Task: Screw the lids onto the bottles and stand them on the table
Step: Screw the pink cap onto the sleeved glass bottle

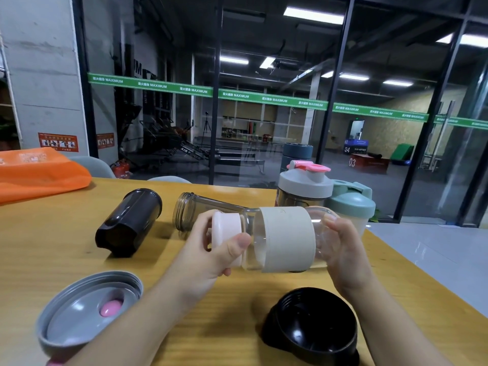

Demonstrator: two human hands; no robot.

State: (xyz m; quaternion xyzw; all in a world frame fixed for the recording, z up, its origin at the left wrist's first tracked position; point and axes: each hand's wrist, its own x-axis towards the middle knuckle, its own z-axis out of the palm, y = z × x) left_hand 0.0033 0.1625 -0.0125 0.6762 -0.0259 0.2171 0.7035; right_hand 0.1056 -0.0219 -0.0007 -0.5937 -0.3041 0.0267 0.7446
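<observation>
Head view. Setting: I look across a yellow wooden table (79, 260) toward a glass wall (264, 75) with a dim gym hall behind it. A green band (237, 95) runs across the glass, printed "MAXIMUM" again and again beside Chinese characters too small for me to read. In the hall, a box (368, 162) is numbered "03", a dark sign (355, 147) reads "04", and a machine (195, 151) shows "AIR". An orange bag (39, 170) lies at the table's far left corner.

Item held: clear bottle (285, 239), lying horizontal above the table's middle, with a cream sleeve around its body; any mark on the sleeve is too faint to read. A pale pink lid (225, 239) sits on its mouth, at my left. My left hand (214, 249) is curled around that lid, thumb across its front. My right hand (343, 249) cups the bottle's base, fingers wrapped round it.

Items lying: a black bottle (129, 223) on its side, far left; just beside it, a smoky clear bottle (195, 210) on its side, threaded mouth bare. A grey lid (87, 310) with a pink plug rests upside down near left; a black lid (311, 323) upside down near right.

Items standing, far right: a bottle with grey-and-pink lid (306, 180), a mint-lidded bottle (353, 204), a dark blue container (297, 151) behind.
</observation>
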